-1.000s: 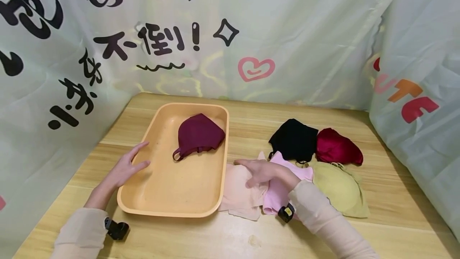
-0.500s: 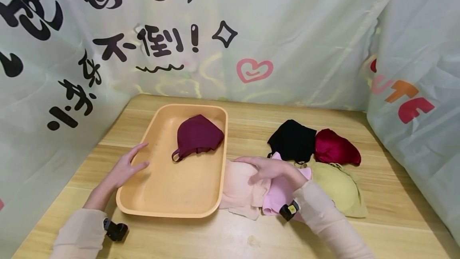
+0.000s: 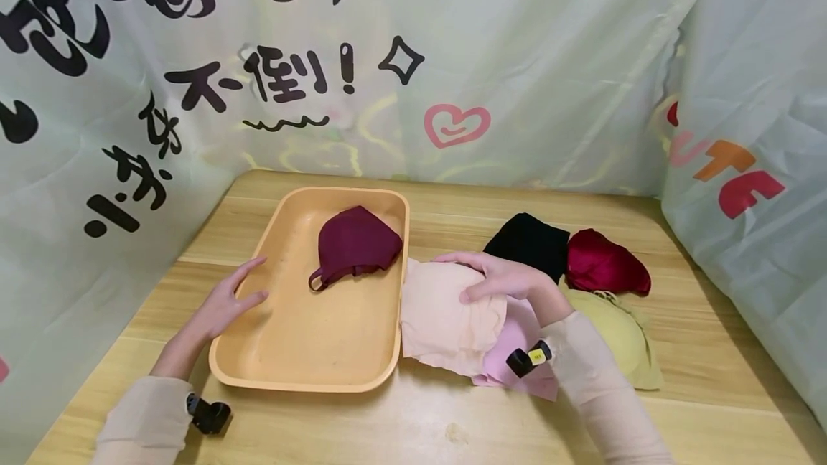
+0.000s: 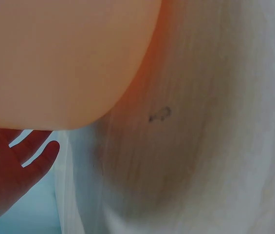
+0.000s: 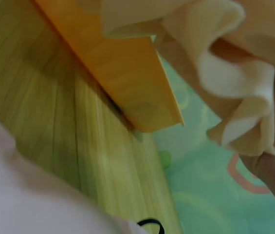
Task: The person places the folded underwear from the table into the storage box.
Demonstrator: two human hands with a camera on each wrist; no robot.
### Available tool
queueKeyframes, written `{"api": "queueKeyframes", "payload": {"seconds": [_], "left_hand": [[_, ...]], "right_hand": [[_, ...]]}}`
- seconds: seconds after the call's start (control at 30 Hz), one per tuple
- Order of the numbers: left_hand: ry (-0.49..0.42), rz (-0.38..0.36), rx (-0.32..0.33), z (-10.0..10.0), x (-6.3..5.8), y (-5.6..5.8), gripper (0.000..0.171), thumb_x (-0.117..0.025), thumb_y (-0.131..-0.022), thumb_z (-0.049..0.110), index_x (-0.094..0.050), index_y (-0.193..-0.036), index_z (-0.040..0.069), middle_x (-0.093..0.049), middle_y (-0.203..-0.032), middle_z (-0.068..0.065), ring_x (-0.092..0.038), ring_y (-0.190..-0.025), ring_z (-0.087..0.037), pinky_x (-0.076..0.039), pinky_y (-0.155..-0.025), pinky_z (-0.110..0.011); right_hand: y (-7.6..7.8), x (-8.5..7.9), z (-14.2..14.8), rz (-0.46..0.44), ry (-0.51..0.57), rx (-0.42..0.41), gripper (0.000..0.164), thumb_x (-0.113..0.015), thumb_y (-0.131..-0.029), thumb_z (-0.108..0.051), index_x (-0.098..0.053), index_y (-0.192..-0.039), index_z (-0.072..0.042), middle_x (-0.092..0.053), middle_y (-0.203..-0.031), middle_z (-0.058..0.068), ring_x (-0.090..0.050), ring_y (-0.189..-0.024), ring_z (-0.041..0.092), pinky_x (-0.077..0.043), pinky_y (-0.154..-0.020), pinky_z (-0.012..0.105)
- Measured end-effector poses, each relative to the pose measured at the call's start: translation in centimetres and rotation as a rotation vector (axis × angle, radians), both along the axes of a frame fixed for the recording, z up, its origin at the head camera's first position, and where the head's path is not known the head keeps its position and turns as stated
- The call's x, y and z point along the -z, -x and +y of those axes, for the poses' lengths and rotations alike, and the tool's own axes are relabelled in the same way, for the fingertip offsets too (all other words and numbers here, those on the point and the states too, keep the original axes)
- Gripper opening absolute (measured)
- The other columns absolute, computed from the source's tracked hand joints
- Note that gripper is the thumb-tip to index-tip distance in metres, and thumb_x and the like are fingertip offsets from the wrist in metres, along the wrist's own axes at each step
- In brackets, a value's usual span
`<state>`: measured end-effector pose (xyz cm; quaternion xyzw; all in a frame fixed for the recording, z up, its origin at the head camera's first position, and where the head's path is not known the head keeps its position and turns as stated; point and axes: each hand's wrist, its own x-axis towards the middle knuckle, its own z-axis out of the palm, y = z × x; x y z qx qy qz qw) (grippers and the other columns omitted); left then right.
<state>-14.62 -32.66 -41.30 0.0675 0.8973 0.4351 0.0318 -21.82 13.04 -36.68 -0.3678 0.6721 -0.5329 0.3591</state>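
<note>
In the head view my right hand point(image 3: 504, 280) grips a pale peach bra point(image 3: 446, 311), thumb on top, beside the right wall of an orange tray point(image 3: 310, 339). The right wrist view has the bra's ruffled cloth point(image 5: 234, 73) hanging off the table, fingers partly hidden behind it. My left hand point(image 3: 222, 305) rests at the tray's left rim, with thumb and fingers spread and fairly straight. Inside the tray lies a folded maroon bra point(image 3: 358, 241). A lilac bra point(image 3: 513, 339) lies partly under the peach one and my right wrist.
To the right lie a black bra point(image 3: 530, 241), a dark red satin one point(image 3: 606, 262) and a yellow-green one point(image 3: 610, 332). Printed cloth point(image 3: 549, 106) walls in the wooden table point(image 3: 452, 418) at the back and sides.
My right hand, first spread over the peach bra, has taken hold of it and raised it slightly, shifting away from me. The lilac bra shows more at its front. The left hand stays put.
</note>
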Motion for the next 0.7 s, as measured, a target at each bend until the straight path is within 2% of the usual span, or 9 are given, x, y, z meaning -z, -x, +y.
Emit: {"api": "queueKeyframes", "payload": {"seconds": [0.17,0.27,0.47,0.7], "left_hand": [[0.004,0.005,-0.003,0.0,0.1,0.0,0.064,-0.058,-0.088,0.016,-0.026,-0.142,0.001,-0.019,-0.143,-0.032,-0.016,-0.130,-0.051,-0.018,-0.099,-0.065],[0.007,0.012,-0.009,-0.1,0.3,0.0,0.063,-0.058,-0.087,0.015,-0.027,-0.141,0.000,-0.021,-0.143,-0.032,-0.018,-0.129,-0.050,-0.020,-0.100,-0.064],[0.005,0.023,-0.014,-0.1,0.5,0.1,0.063,-0.058,-0.087,0.014,-0.028,-0.140,0.000,-0.023,-0.141,-0.033,-0.019,-0.129,-0.050,-0.020,-0.100,-0.063],[0.003,0.031,-0.014,-0.1,0.5,0.2,0.062,-0.058,-0.087,0.013,-0.029,-0.140,-0.001,-0.023,-0.141,-0.033,-0.019,-0.129,-0.050,-0.019,-0.101,-0.063]], "right_hand": [[0.3,-0.2,-1.0,-0.123,0.134,0.007,0.065,-0.059,-0.087,-0.003,-0.026,-0.142,-0.009,-0.046,-0.125,0.011,-0.056,-0.105,0.021,-0.052,-0.081,0.038],[0.3,-0.4,-2.2,-0.156,0.192,-0.001,0.065,-0.057,-0.087,-0.002,-0.026,-0.143,-0.009,-0.046,-0.125,0.011,-0.057,-0.103,0.021,-0.052,-0.079,0.038],[0.0,-0.7,-4.6,-0.162,0.252,-0.001,0.068,-0.059,-0.086,-0.003,-0.023,-0.143,-0.005,-0.047,-0.125,0.010,-0.056,-0.103,0.020,-0.052,-0.079,0.037],[-0.6,-0.7,-7.6,-0.163,0.271,0.040,0.070,-0.061,-0.086,-0.007,-0.022,-0.144,-0.010,-0.044,-0.126,0.009,-0.055,-0.103,0.018,-0.053,-0.078,0.034]]}}
